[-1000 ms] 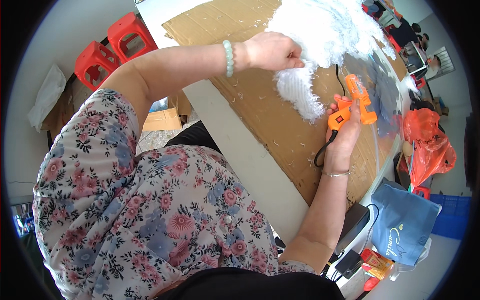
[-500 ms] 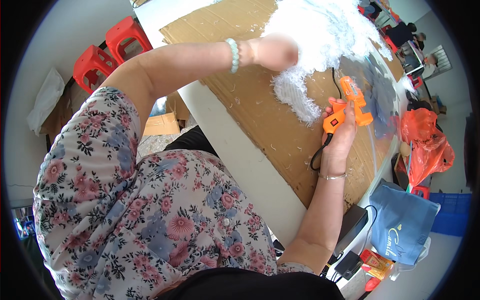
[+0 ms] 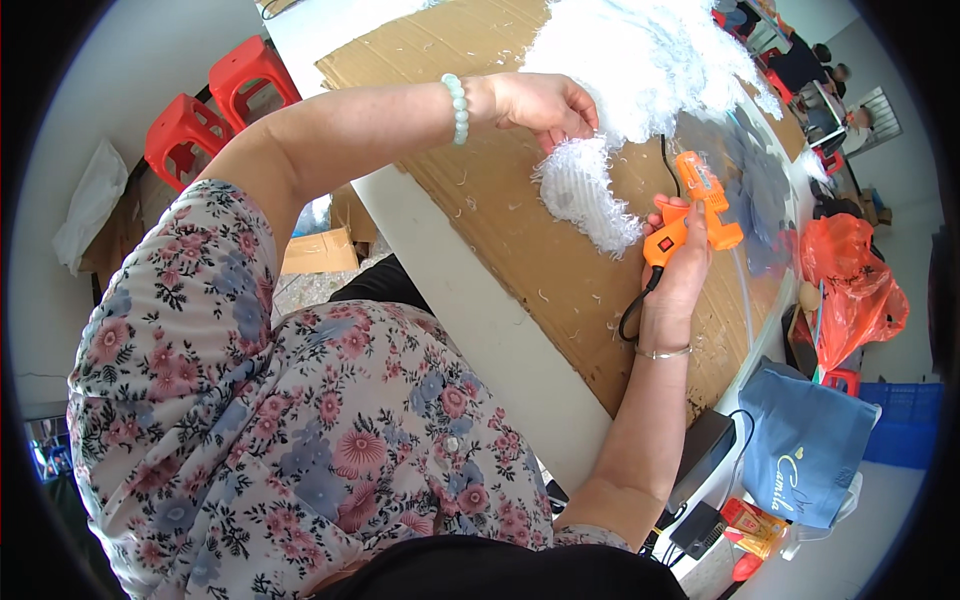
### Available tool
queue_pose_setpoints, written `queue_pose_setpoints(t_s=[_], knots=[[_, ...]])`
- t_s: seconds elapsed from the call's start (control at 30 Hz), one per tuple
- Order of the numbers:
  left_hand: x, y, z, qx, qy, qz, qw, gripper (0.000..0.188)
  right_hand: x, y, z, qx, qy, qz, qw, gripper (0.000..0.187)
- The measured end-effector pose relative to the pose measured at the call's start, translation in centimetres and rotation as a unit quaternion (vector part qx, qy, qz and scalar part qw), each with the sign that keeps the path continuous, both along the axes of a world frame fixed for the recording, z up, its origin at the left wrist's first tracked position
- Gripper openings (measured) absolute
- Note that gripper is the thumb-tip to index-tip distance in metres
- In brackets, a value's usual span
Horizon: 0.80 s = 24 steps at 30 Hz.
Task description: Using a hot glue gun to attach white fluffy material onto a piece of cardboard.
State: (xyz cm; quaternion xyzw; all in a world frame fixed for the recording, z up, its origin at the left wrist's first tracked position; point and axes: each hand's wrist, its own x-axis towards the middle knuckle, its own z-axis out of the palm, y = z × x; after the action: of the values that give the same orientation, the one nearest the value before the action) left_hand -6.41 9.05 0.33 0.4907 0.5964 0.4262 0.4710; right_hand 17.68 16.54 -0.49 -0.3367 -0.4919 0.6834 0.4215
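Note:
My left hand (image 3: 548, 104), with a pale green bead bracelet at the wrist, pinches the upper end of a small white fringed fabric piece (image 3: 588, 192). That piece hangs down over the cardboard sheet (image 3: 510, 220). My right hand (image 3: 684, 258) is wrapped round the handle of an orange hot glue gun (image 3: 690, 225), its barrel pointing up and away from me. A black cord leaves the handle's lower end. Beyond my left hand lies a large heap of white fluffy fabric (image 3: 640, 70), partly washed out by brightness.
Clear plastic film (image 3: 765, 190) lies at the table's right side. Past it are a red plastic bag (image 3: 850, 280) and a blue bag (image 3: 805, 440). Red stools (image 3: 250, 75) stand beyond the table's left edge. A black box (image 3: 703, 450) sits near my right forearm. People sit far off at upper right.
My left hand has turned, and its fingers now show in a pinch on the small fabric piece, which has shifted slightly left and down. My right hand and the glue gun have barely moved.

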Motion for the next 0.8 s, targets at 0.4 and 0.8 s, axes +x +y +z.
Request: queue_pose_setpoints(t_s=[0.4,0.8], knots=[[1.5,-1.5,1.1,0.033,0.065,0.016,0.997,0.024,0.1,-0.1,0.0,0.007,0.011,0.000,1.000,0.029],[0.9,-2.6,-1.0,-0.024,0.056,0.117,0.991,0.020,1.4,-1.8,3.8,0.161,-0.087,0.187,0.965,0.027]])
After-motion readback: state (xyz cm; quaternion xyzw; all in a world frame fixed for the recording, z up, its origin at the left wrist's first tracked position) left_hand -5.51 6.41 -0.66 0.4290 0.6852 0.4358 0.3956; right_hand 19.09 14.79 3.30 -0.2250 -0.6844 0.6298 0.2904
